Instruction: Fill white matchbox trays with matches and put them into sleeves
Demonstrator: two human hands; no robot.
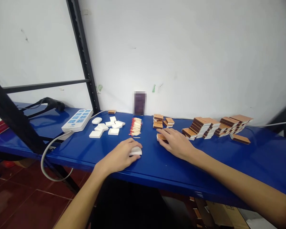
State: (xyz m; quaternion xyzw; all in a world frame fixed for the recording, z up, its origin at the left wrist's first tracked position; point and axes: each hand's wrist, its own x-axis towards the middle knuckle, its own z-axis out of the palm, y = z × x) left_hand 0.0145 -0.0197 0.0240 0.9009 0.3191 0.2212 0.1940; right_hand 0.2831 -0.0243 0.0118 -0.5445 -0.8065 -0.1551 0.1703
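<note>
My left hand point(121, 155) is closed round a small white matchbox tray point(136, 150) near the front of the blue table. To its right, my right hand point(177, 142) has its fingers bent over a brown matchbox point(161, 137) lying on the table, thumb at the near side. Between and beyond the hands lies a pile of red-tipped matches point(135, 127), with one match apart in front. Several white matchbox trays point(113, 131) lie loose left of the pile. Small stacks of brown matchboxes point(158, 117) stand just past my right hand.
Taller rows of matchboxes point(200, 125) line the right side, with one box point(240, 139) lying before them. A power strip point(78, 120) with a white cable sits at the left. Black shelf posts point(82, 47) rise by the wall. A blurred dark rectangle point(140, 103) stands behind the matches.
</note>
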